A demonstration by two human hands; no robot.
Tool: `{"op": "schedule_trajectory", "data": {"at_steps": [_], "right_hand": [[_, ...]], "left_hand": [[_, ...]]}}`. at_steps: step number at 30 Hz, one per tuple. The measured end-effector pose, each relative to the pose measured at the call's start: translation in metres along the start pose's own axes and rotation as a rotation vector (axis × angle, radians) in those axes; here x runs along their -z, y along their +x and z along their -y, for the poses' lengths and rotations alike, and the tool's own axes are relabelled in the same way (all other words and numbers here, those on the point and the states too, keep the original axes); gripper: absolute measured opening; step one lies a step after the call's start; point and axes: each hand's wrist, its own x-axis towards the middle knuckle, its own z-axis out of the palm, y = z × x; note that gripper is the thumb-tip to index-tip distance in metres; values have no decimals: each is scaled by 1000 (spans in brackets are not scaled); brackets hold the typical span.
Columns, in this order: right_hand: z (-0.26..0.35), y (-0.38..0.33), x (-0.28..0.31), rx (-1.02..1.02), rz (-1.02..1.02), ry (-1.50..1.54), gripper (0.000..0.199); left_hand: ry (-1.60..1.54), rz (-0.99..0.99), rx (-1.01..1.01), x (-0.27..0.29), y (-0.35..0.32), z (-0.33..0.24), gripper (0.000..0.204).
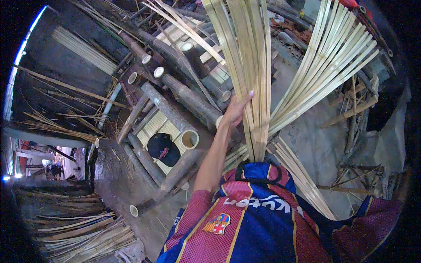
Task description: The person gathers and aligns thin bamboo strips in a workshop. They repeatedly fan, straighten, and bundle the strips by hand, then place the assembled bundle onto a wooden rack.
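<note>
My left hand [235, 110] is closed round a bundle of long, pale bamboo strips [259, 57]. Thumb and fingers press on the bundle at its left side. It rises from near my waist and spreads toward the top of the view. A second fan of bamboo strips [326, 65] spreads to the upper right, narrowing where it passes behind the held bundle. More loose strips [302, 179] slant down to the right beside my shirt. Of my right arm only the sleeve [368, 225] shows, reaching off to the right; the right hand is out of view.
To the left stands a thick bamboo pole frame [175, 94] with a slatted surface, on which a black cap [163, 150] lies. Piles of split bamboo [92, 236] lie at the lower left. A rough stand of thin sticks [357, 114] is at the right.
</note>
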Motion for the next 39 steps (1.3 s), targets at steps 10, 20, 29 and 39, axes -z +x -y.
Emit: {"op": "schedule_trajectory", "data": {"at_steps": [10,20,29,39], "right_hand": [[2,-11,-1,11,8,49,22],[46,14,-69,129,53,260,21],[166,59,-263,283,188,583,21],[109,45,-400,444,50,191,21]], "left_hand": [[-14,-13,-38,2,10,7,59],[0,5,-54,6,-4,9,52],[-22,33,-63,-14,-4,1,53],[-35,79,-32,-16,0,15,53]]}}
